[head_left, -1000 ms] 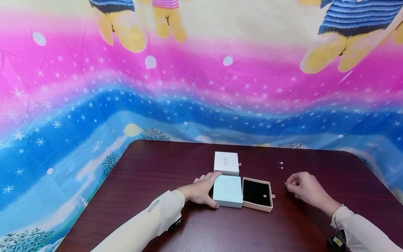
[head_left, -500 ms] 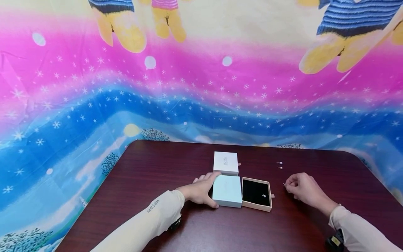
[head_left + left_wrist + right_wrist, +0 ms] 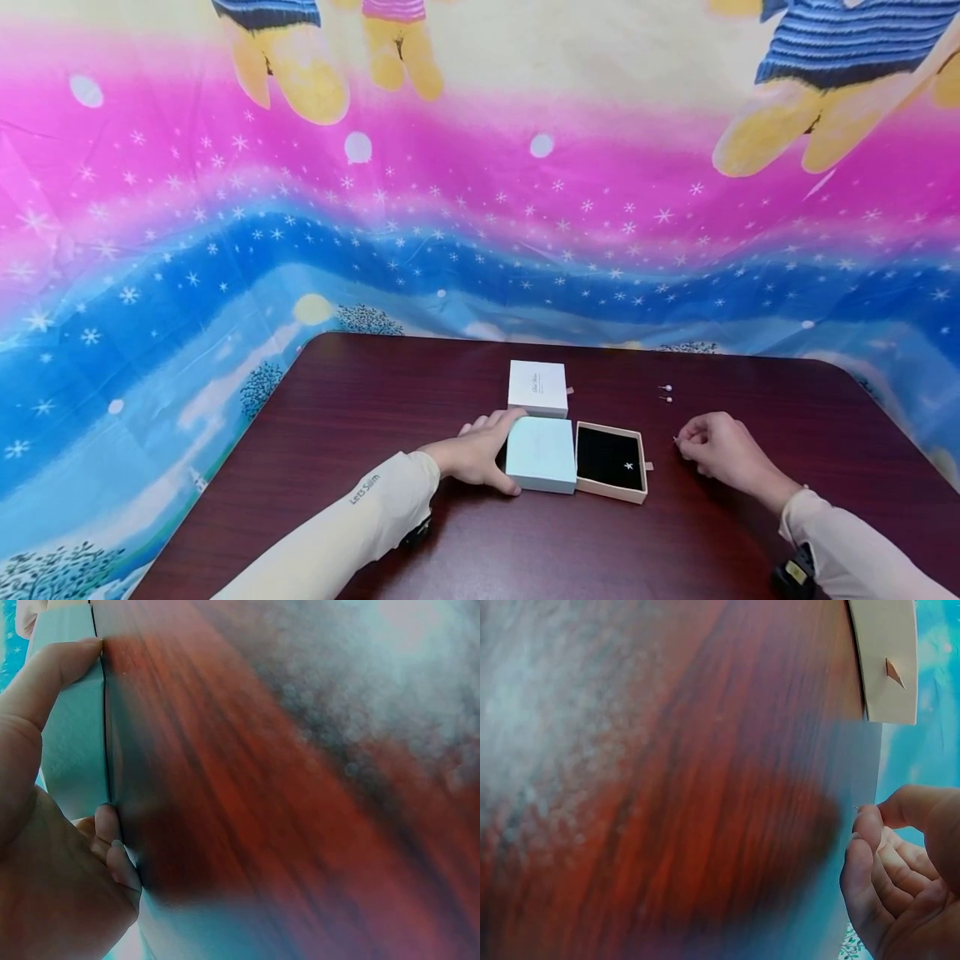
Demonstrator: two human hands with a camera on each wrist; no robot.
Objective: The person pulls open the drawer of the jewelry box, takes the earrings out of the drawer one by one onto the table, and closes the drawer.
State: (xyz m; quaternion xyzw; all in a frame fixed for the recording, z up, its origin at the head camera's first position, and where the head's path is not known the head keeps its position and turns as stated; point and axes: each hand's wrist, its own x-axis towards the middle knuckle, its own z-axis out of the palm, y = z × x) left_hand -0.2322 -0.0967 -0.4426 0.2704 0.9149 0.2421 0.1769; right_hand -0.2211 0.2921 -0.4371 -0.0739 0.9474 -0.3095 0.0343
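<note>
In the head view, my left hand (image 3: 478,454) grips a pale blue box sleeve (image 3: 542,454), thumb along its near side and fingers towards the far side. Touching the sleeve's right side is an open box drawer (image 3: 611,461) with a black pad. A small star-shaped earring (image 3: 628,466) sits on the pad, towards the right. My right hand (image 3: 726,448), to the right of the drawer, pinches a tiny earring between thumb and index finger. Only a thin tip of this earring (image 3: 856,808) shows in the right wrist view; the fingers hide the rest.
Behind the sleeve stands a closed white box (image 3: 537,387) with a small pull tab. Two pearl earrings (image 3: 667,393) lie on the dark wooden table (image 3: 397,375), beyond my right hand. A printed cloth (image 3: 480,192) hangs behind the table's far edge.
My right hand has drifted very slightly left towards the drawer, still pinching the earring. The left hand and the boxes stay in place.
</note>
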